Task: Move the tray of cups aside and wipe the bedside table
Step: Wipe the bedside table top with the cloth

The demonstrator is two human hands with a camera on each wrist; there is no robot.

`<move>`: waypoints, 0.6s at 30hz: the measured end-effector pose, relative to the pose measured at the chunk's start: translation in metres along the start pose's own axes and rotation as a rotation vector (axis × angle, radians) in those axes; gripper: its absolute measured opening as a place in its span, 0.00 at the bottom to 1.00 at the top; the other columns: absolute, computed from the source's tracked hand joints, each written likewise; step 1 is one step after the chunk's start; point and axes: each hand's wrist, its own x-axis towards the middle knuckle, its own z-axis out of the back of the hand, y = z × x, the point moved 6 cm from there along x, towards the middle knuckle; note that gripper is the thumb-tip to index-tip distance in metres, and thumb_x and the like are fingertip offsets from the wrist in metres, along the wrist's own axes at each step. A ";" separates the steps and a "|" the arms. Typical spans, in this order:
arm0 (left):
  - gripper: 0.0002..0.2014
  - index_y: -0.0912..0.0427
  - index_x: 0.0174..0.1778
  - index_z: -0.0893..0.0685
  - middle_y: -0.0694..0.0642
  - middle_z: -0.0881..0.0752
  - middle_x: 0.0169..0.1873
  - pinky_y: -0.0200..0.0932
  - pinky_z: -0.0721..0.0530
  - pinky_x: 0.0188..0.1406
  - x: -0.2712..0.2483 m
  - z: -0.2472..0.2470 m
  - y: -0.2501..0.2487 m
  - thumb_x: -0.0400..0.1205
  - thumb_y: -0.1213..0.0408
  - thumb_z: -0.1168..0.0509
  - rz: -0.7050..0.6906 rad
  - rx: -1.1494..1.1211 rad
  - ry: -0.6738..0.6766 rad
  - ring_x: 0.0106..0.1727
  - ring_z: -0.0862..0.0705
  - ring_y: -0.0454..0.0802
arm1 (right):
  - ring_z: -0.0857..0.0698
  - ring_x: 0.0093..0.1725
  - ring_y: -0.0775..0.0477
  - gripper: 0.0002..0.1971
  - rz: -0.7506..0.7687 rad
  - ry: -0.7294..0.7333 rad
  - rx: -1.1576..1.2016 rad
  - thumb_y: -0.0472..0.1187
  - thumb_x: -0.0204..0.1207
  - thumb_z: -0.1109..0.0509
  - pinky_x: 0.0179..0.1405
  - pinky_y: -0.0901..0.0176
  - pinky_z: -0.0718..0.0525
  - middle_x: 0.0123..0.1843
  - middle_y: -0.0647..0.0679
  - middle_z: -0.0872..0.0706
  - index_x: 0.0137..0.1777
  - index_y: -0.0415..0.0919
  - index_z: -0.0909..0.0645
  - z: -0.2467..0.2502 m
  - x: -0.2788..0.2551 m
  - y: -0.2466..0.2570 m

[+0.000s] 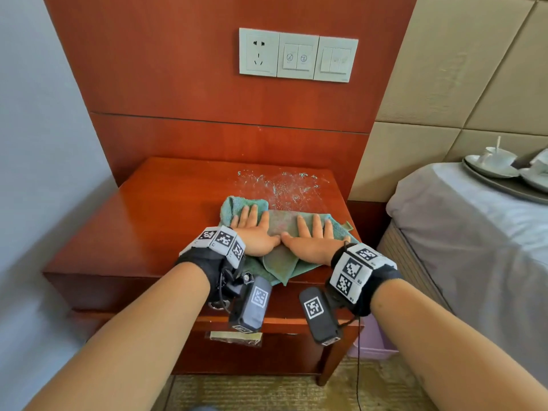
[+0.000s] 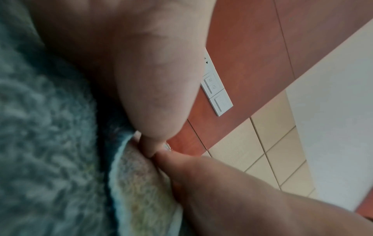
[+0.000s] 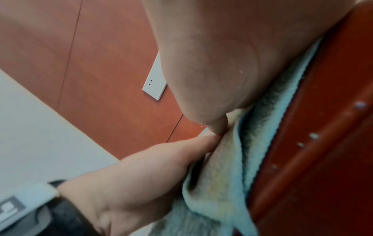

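Note:
A green cloth (image 1: pixel 281 223) lies on the reddish wooden bedside table (image 1: pixel 166 209), near its front right part. My left hand (image 1: pixel 252 229) and right hand (image 1: pixel 314 235) press flat on the cloth side by side, fingers straight, thumb tips touching. The left wrist view shows the cloth (image 2: pixel 50 143) under my left hand (image 2: pixel 141 71); the right wrist view shows the cloth (image 3: pixel 228 167) under my right hand (image 3: pixel 212 63). Water droplets (image 1: pixel 281 185) cover the table just beyond the cloth. The tray (image 1: pixel 504 185) with white cups (image 1: pixel 498 157) sits on the bed at the right.
A wood wall panel with a socket and switches (image 1: pixel 298 54) stands behind the table. The bed (image 1: pixel 474 232) with a grey sheet is close on the right, below a padded headboard. A pale wall is at the left.

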 end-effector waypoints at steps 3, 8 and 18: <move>0.40 0.52 0.85 0.65 0.56 0.69 0.84 0.54 0.65 0.85 0.010 0.004 0.003 0.85 0.37 0.56 -0.011 0.020 0.034 0.85 0.70 0.54 | 0.69 0.85 0.40 0.38 -0.002 0.049 0.061 0.70 0.78 0.53 0.82 0.34 0.66 0.87 0.51 0.64 0.85 0.60 0.57 0.006 0.004 0.004; 0.39 0.52 0.85 0.65 0.55 0.69 0.84 0.54 0.64 0.85 0.033 0.016 0.005 0.85 0.38 0.55 0.001 0.030 0.052 0.85 0.69 0.55 | 0.68 0.85 0.38 0.37 -0.018 0.043 0.035 0.68 0.80 0.52 0.82 0.38 0.64 0.87 0.49 0.64 0.86 0.58 0.57 0.018 0.025 0.012; 0.40 0.50 0.85 0.65 0.55 0.69 0.84 0.58 0.63 0.85 0.104 0.046 0.015 0.84 0.36 0.54 0.047 -0.002 0.046 0.85 0.70 0.55 | 0.68 0.85 0.39 0.37 -0.031 0.050 -0.026 0.69 0.79 0.53 0.83 0.35 0.64 0.87 0.51 0.66 0.85 0.60 0.59 0.051 0.095 0.029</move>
